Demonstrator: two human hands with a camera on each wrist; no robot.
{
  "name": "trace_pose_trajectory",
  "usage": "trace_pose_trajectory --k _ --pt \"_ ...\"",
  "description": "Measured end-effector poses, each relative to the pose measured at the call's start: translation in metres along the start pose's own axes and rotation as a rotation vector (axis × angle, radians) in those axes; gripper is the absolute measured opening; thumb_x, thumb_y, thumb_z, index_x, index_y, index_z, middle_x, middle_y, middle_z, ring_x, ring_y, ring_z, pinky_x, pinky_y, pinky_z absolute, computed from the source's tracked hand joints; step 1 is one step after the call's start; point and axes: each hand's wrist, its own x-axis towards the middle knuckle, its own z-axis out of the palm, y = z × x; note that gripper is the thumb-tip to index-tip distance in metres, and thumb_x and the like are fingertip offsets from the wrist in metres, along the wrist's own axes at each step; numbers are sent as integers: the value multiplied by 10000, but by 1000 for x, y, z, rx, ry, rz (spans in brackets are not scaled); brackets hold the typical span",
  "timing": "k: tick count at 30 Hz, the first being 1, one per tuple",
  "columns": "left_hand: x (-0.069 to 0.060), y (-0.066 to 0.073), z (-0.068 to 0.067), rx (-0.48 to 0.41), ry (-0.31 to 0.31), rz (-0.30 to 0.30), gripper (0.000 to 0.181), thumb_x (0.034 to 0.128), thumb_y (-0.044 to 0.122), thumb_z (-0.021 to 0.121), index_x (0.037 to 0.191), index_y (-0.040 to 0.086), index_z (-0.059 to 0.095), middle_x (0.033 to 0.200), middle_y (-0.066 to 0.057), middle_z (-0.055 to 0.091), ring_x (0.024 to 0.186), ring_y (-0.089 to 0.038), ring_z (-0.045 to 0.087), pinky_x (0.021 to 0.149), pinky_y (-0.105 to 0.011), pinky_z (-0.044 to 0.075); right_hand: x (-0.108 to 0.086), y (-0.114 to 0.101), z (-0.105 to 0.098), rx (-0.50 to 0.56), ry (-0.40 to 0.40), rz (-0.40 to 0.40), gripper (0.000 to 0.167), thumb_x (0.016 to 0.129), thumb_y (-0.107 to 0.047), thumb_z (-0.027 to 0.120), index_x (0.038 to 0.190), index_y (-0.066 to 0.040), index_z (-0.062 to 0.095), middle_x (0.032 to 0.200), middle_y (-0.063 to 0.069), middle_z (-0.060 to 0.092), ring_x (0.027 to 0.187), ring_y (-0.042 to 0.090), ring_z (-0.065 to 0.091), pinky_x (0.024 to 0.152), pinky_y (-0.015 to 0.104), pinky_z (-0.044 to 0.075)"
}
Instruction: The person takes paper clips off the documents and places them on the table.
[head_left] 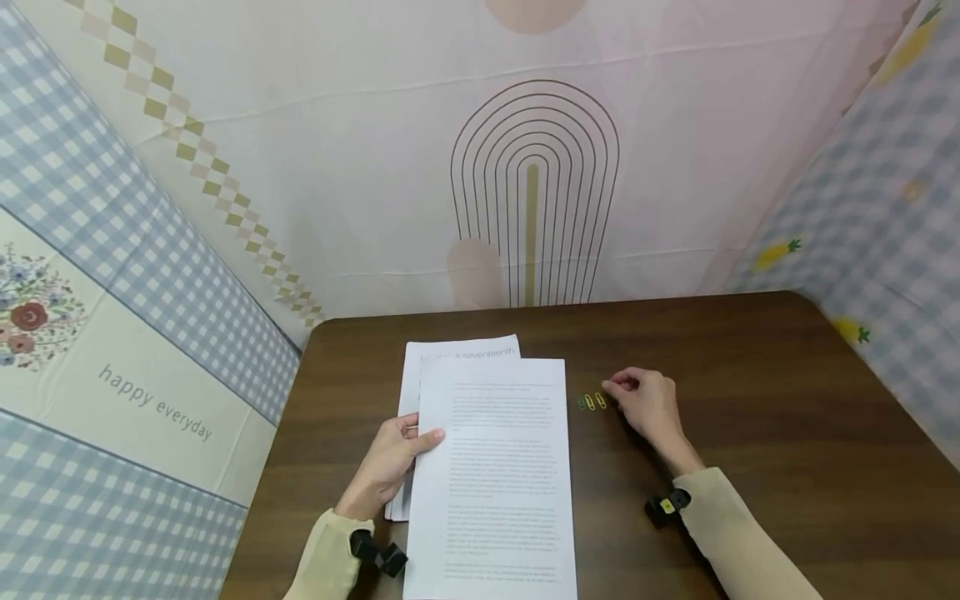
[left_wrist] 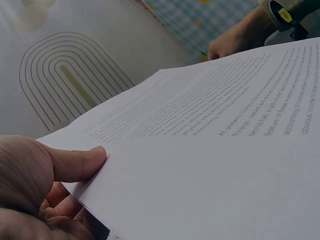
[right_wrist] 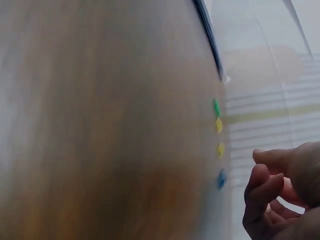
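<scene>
My left hand (head_left: 390, 458) grips the left edge of a printed paper stack (head_left: 495, 475), thumb on top and fingers underneath. In the left wrist view the thumb (left_wrist: 80, 164) presses on the stack's margin. Another stack of printed paper (head_left: 462, 348) lies partly hidden beneath it. Just right of the papers, a green paper clip (head_left: 581, 402) and two yellow paper clips (head_left: 590, 402) lie in a row. A blue paper clip (right_wrist: 221, 179) continues that row in the right wrist view. Beside it is my right hand (head_left: 647, 403), fingers bent, thumb and forefinger close together, with nothing visible between them.
The brown wooden table (head_left: 787, 400) extends to the right of the hands. A patterned cloth (head_left: 375, 167) hangs behind its far edge, and a checked cloth (head_left: 97, 208) hangs at the left. Each wrist wears a small black camera (head_left: 667, 506).
</scene>
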Motion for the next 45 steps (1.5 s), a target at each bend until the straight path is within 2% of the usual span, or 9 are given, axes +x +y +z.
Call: trace_pose_trajectory --k 2,5,12,17,21,28,38,45 --pt "0 0 -1 -1 3 -5 424 1060 33 662 1430 -147 561 1072 -100 832 903 -146 809 771 -276 667 -4 -10 1 39 16 -15 217 1020 -225 789 1020 -9 813 798 127 762 634 136 622 572 233 485" --pt "0 1 -2 -5 5 -7 423 1062 32 659 1434 -143 559 1081 -106 833 907 -149 810 774 -281 669 -9 -27 1 126 -12 -9 258 1036 -262 775 1069 -9 811 828 148 781 648 138 657 587 235 528" --pt "2 4 -6 -10 18 -4 421 1068 35 655 1439 -136 552 1072 -92 831 915 -141 809 778 -275 665 -18 -55 9 318 -145 67 332 1064 -299 736 1202 0 775 911 192 773 699 187 712 664 307 644" --pt "3 7 -11 -19 22 0 422 1074 43 651 1442 -135 546 1078 -84 834 916 -139 810 777 -280 668 -25 -70 20 450 -262 91 397 1069 -288 726 1304 32 729 1030 208 783 749 189 726 713 326 666" --pt "5 11 -15 -21 44 2 423 1075 53 657 1448 -116 552 1081 -82 832 913 -140 807 773 -280 664 -27 -77 29 527 -312 114 390 1056 -249 743 1296 57 725 995 183 779 733 189 705 697 304 657" --pt "10 16 -22 -7 92 -1 394 1068 44 664 1443 -61 603 1119 -105 830 941 -166 809 789 -295 668 -25 -82 42 567 -347 137 317 1013 -170 777 1201 83 743 907 113 791 665 143 673 650 288 631" --pt "30 22 -40 -65 77 -5 412 1085 27 625 1455 -134 539 1001 7 827 894 -108 801 768 -264 660 -22 -87 60 524 -381 110 222 992 -143 795 1092 54 773 862 87 797 618 136 664 611 288 612" --pt "43 25 -48 -8 76 -10 407 1081 48 639 1439 -132 563 1015 0 827 892 -105 795 758 -259 655 -17 -93 71 514 -351 168 157 987 -103 782 1033 47 776 806 68 781 599 117 662 604 277 607"
